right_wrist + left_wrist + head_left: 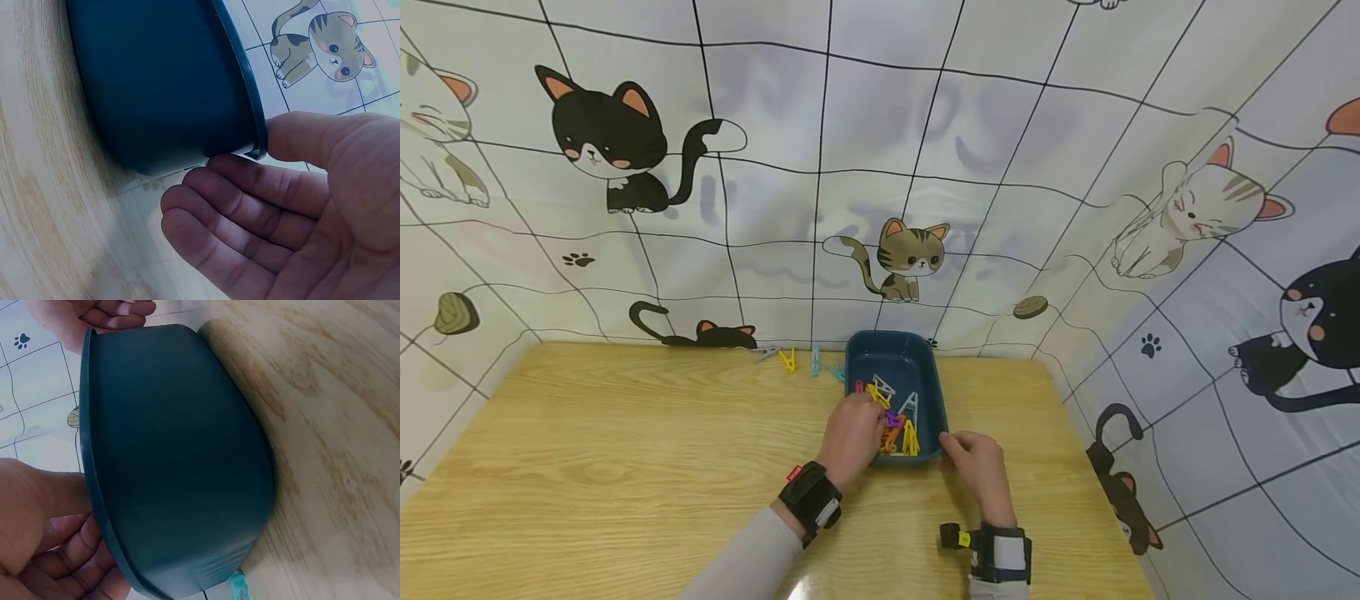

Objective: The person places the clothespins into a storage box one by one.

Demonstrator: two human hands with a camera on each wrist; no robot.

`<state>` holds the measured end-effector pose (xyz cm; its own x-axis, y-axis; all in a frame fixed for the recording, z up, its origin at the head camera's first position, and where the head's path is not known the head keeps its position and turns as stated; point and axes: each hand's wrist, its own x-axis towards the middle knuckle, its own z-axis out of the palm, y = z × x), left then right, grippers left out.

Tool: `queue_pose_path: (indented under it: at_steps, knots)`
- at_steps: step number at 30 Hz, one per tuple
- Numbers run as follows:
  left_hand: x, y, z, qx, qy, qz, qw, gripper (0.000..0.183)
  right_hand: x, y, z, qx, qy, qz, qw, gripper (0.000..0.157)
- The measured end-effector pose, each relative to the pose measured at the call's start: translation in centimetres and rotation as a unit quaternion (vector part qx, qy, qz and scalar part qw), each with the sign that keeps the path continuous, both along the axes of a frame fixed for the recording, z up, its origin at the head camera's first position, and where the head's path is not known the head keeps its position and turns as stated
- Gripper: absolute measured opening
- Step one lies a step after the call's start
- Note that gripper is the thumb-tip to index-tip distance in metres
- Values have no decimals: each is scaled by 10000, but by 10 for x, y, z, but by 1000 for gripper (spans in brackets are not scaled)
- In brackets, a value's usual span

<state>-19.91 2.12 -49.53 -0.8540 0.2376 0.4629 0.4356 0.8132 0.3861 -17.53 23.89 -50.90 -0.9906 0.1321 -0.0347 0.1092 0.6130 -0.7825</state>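
Observation:
A dark blue plastic bin (934, 400) stands on the table with several coloured clothespins (910, 437) inside, among them yellow, orange, purple and grey ones. My left hand (853, 433) reaches over the bin's left rim, close to the clothespins. In the left wrist view its thumb and curled fingers (75, 550) pass behind the rim, so the fingertips are hidden and I cannot tell whether they hold a clothespin. With thumb and index finger, my right hand (981, 467) pinches the rim at the near right corner. Its other fingers (212, 231) lie loosely bent below.
Along the table's back edge, left of the bin, lie a grey clothespin (766, 353), a yellow clothespin (787, 360) and two light blue ones (815, 362). The wooden table (647, 450) meets a cat-printed curtain (775, 208) at the back and sides.

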Motion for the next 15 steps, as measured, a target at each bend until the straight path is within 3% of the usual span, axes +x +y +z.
queue_pose_path:
  at_steps: [7, 15]
  knots:
    - [3, -7, 3, 97, 27, 51, 9999, 18, 0, -2, 1, 38, 15, 45, 10000, 28]
    - [6, -19, 8, 435, 359, 54, 9984, 13, 0, 0, 3, 176, -2, 56, 9998, 29]
